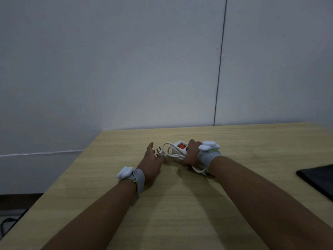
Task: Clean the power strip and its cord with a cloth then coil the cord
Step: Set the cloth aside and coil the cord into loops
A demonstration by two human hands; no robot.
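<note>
A white power strip [180,147] with a red switch lies on the wooden table [180,204], far from me. Its white cord [173,156] lies looped beside it, and the plug [159,152] points left with its prongs up. My right hand [191,153] curls over the strip's near end and the cord loops. My left hand [152,162] lies with straight fingers beside the plug, its thumb close to the cord. One loop of cord sticks out under my right wrist. No cloth is in view.
A dark flat object [319,179] lies at the table's right edge. The table's left edge runs diagonally, with floor and black cables [7,224] below. A grey wall [126,69] stands right behind the table.
</note>
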